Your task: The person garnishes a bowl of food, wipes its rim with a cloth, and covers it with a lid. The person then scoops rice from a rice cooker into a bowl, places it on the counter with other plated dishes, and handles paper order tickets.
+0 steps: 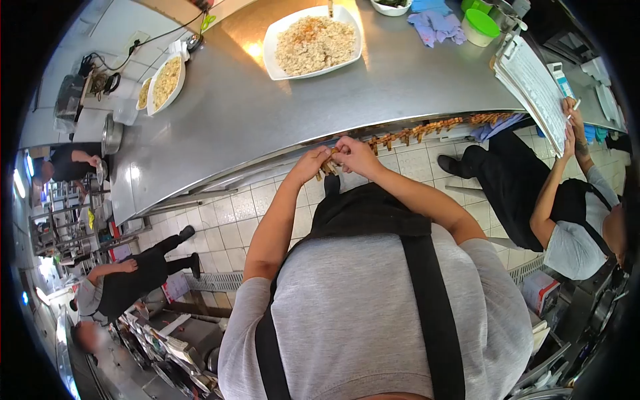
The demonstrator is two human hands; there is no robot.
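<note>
A long steel desk is seen across the view, and a white dish of rice is set near its far edge. A row of wooden clothespins is clipped along its near edge. A small bunch of clothespins is held just off that edge, between both hands: it is pinched by the left hand and gripped from above by the right hand, fingers closed narrowly. The step is judged best done if the bunch is steadied low and one pin is worked free at a time.
</note>
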